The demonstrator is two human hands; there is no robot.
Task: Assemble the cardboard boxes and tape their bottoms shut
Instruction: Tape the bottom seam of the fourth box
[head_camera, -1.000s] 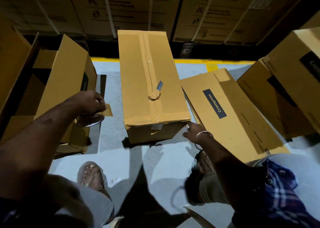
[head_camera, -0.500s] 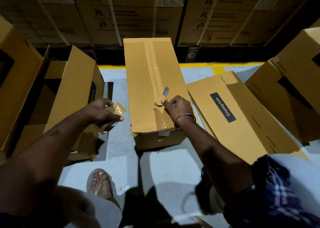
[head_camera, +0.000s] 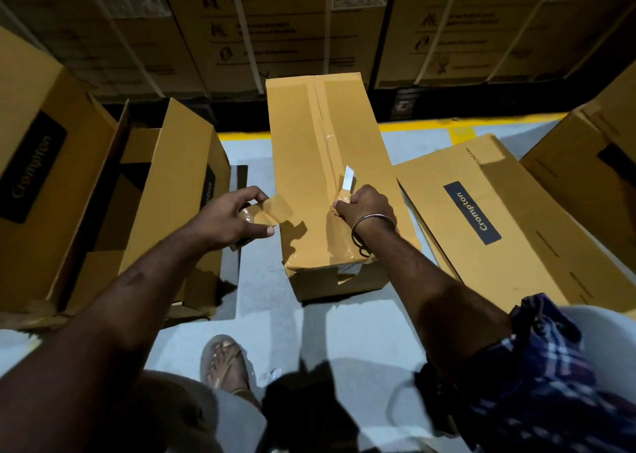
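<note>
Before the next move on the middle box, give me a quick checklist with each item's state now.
1. Left hand holds the tape roll: ok.
2. Loose tape end free off the roll: ok.
3. Right hand grips the small blade on the box: ok.
4. Centre seam tape laid flat: not ok, it looks wrinkled.
5. Near end of the box sealed: cannot tell.
6. Tape left on the roll: cannot tell.

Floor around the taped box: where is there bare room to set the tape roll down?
Bare floor runs between the taped box and the open box on its left, widening toward the sandalled foot. On the right it is crowded: the flat Crompton box lies against the taped one.
</note>
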